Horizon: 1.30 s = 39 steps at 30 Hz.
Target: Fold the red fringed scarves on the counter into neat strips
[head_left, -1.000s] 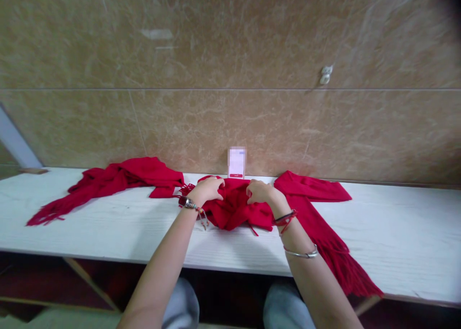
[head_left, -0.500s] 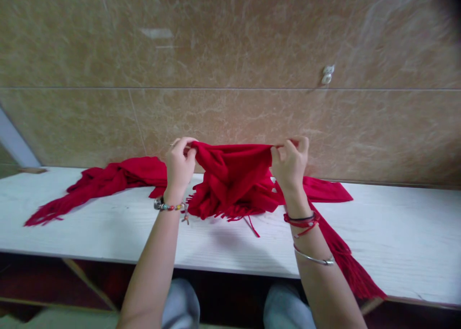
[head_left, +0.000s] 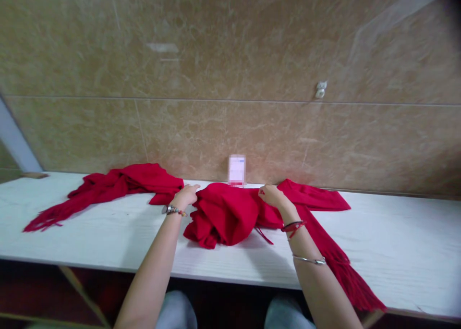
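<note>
A red fringed scarf [head_left: 221, 213] lies bunched in the middle of the white table [head_left: 108, 237]. My left hand [head_left: 186, 195] rests at the scarf's far left corner, fingers pinched on the cloth. At the far right corner my right hand [head_left: 271, 196] is closed on the same scarf. Both hands are low, on the tabletop.
Another red scarf [head_left: 108, 187] stretches along the table to the left. A third red scarf [head_left: 324, 223] runs right and hangs its fringe over the front edge. A small white card [head_left: 236, 170] leans on the brown stone wall [head_left: 230, 79]. My knees show under the table.
Half a second ago both hands held the scarf's top edge lifted in the air; now they have lowered it onto the table, where it lies folded over.
</note>
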Available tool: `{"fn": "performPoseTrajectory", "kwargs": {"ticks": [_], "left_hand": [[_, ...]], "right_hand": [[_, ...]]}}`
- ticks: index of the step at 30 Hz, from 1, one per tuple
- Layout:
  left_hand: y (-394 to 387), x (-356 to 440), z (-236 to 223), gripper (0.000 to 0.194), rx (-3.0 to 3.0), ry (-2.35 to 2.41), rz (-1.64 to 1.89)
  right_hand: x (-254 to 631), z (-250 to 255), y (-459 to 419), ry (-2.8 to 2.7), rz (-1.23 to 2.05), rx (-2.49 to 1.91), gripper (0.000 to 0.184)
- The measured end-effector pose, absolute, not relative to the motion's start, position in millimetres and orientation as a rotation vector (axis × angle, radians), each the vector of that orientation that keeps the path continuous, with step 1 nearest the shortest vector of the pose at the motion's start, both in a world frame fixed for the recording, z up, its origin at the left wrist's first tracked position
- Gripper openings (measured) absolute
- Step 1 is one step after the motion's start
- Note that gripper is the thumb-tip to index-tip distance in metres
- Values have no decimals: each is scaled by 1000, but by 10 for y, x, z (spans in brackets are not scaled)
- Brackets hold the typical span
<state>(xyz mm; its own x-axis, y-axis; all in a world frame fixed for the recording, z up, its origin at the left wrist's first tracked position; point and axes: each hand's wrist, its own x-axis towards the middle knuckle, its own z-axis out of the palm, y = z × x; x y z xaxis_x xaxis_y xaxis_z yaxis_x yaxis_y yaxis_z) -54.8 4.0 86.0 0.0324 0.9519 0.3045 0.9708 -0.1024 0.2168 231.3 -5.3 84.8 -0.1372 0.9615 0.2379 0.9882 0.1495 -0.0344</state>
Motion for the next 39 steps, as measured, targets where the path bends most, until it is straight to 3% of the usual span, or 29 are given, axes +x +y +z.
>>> {"fn": "performPoseTrajectory", "kwargs": {"ticks": [3,6,8,11,14,18,26,29,32,35,37,39], "left_hand": [[-84,-484,1084,35,-2157,-1946,-658],[-269,-349,1319,24,-2328,-1741,-695],[-344,-232,1350,19,-2576,-1724,-518],[-357,-67,1217,39,-2691,-1821,-113],[-308,13,1068,34,-2524,-1888,-1],[-262,-52,1084,26,-2410,-1840,-268],[-389,-161,1461,32,-1750,-1485,-1363],[-378,-179,1476,33,-1609,-1451,-1507],[-262,-219,1300,32,-1764,-1686,-1264],[-132,-255,1068,30,-2070,-2022,-684],[-104,-269,1014,29,-2162,-2095,-425],[-144,-270,1073,25,-2197,-2025,-411]], "right_hand": [[2275,1081,-112,-2059,-259,-1797,30],[2159,1234,-218,-2155,-207,-1547,27],[2037,1219,-286,-2355,-107,-1511,25],[1862,1104,-345,-2555,-41,-1702,24],[1802,1032,-328,-2581,-63,-1771,21],[1917,1069,-252,-2391,-114,-1713,12],[2167,1257,-226,-1453,-328,-1256,13],[2248,1238,-171,-1350,-346,-1187,14],[2282,1059,-91,-1533,-257,-1439,16],[2261,865,-47,-1909,-26,-1828,21],[2242,849,-51,-2069,32,-1876,24],[2222,942,-87,-2104,-34,-1757,24]]}}
